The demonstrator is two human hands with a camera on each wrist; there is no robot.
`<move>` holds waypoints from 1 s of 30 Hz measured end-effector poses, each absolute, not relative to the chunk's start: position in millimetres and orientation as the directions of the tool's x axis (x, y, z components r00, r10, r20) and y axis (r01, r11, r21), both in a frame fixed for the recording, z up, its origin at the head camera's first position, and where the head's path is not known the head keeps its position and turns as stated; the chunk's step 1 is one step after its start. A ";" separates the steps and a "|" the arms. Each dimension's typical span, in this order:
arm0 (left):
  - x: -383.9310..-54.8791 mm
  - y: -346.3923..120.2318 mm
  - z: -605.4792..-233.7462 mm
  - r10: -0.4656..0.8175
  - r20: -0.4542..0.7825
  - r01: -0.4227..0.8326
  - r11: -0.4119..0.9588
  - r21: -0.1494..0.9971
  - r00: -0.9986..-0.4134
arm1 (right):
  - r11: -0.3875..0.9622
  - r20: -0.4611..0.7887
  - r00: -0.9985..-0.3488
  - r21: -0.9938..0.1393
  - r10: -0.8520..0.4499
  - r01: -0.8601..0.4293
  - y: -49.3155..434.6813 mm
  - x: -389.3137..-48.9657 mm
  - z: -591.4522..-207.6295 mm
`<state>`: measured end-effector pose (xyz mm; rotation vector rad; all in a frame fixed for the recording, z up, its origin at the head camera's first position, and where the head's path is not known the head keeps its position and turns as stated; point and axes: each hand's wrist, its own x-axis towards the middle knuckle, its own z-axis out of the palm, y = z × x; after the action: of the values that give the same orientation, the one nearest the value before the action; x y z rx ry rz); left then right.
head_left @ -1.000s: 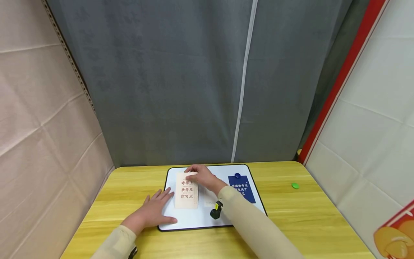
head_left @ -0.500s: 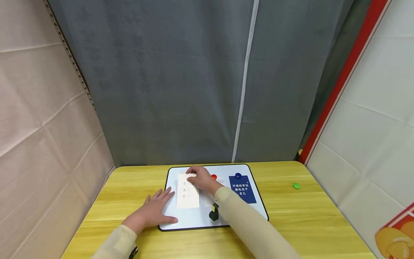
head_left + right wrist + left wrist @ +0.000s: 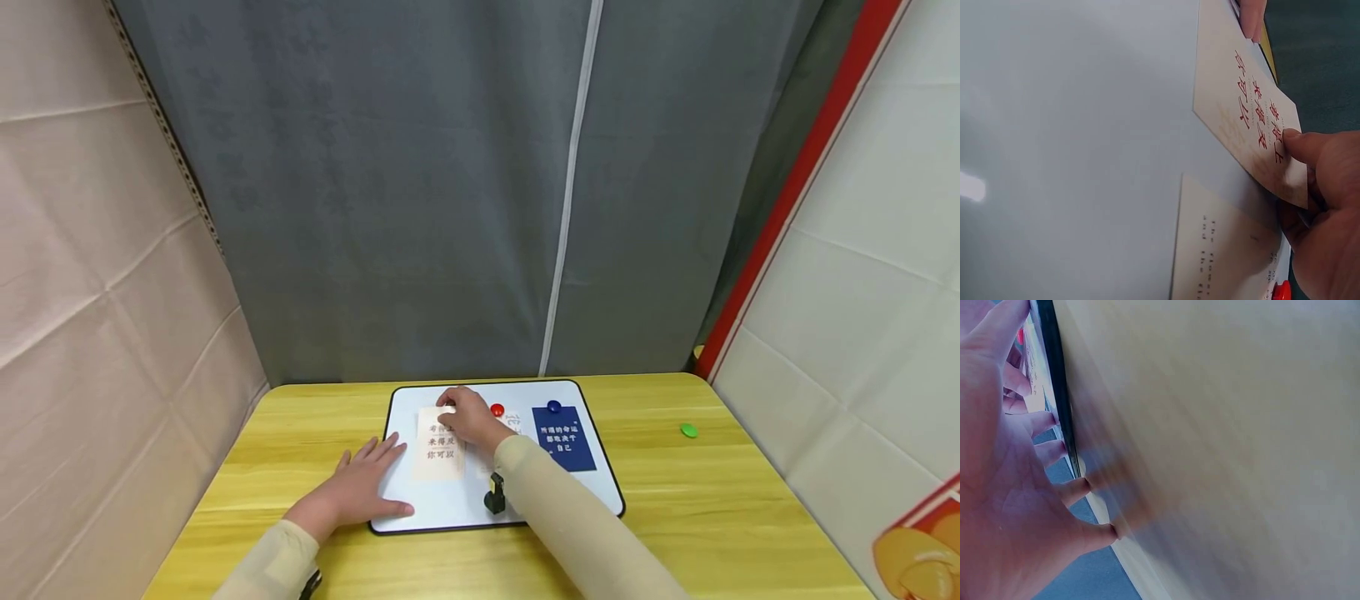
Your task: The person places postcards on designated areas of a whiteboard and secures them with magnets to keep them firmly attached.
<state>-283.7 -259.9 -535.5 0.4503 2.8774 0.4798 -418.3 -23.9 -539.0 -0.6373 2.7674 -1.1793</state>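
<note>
My right hand (image 3: 471,419) pinches the top right corner of a cream card (image 3: 438,454) with red-brown characters, thumb on the printed face. In the right wrist view that corner is lifted off the whiteboard (image 3: 1085,125), and the curled fingers behind it are partly hidden. My left hand (image 3: 356,485) lies with fingers spread over the board's left edge, just left of the card. In the left wrist view, its fingertips (image 3: 1104,534) reach past the board's black rim. A second pale card (image 3: 1222,250) with printed text lies beside the held one, partly under my right arm in the head view.
A red round magnet (image 3: 497,410) sits at the second card's top. A dark blue card (image 3: 564,440) under a blue magnet (image 3: 554,407) is on the board's right side. A green magnet (image 3: 688,431) lies on the wooden table (image 3: 697,517); a grey curtain (image 3: 420,208) hangs behind.
My right hand has shifted the cream card slightly to the right across the board, and the red magnet has come into view. My left hand has stayed put.
</note>
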 end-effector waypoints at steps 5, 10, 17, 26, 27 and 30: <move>-283.6 -259.2 -534.0 0.325 -0.139 0.264 0.903 0.340 -0.935 | 0.620 0.104 -0.912 -0.702 -0.398 -0.351 -23.3 -418.4 -540.3; -282.3 -259.0 -532.2 0.329 -0.133 0.267 0.899 0.346 -0.935 | 0.637 0.118 -0.903 -0.671 -0.413 -0.379 -23.9 -416.0 -540.1; -280.7 -258.9 -531.4 0.326 -0.135 0.264 0.901 0.345 -0.936 | 0.691 0.120 -0.903 -0.604 -0.414 -0.397 -24.5 -413.1 -539.7; -281.2 -258.3 -532.4 0.324 -0.137 0.261 0.901 0.347 -0.936 | 0.728 0.102 -0.910 -0.567 -0.402 -0.385 -24.0 -412.6 -538.6; -281.5 -258.2 -532.5 0.324 -0.137 0.261 0.900 0.348 -0.936 | 0.727 0.101 -0.910 -0.568 -0.402 -0.385 -24.0 -412.7 -538.5; -281.9 -258.2 -532.8 0.325 -0.140 0.261 0.901 0.347 -0.935 | 0.725 0.098 -0.909 -0.571 -0.405 -0.385 -23.9 -412.5 -538.0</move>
<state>-281.9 -258.2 -532.8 0.4476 2.8717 0.4842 -412.5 -23.9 -538.0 -0.6607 2.8869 -0.9447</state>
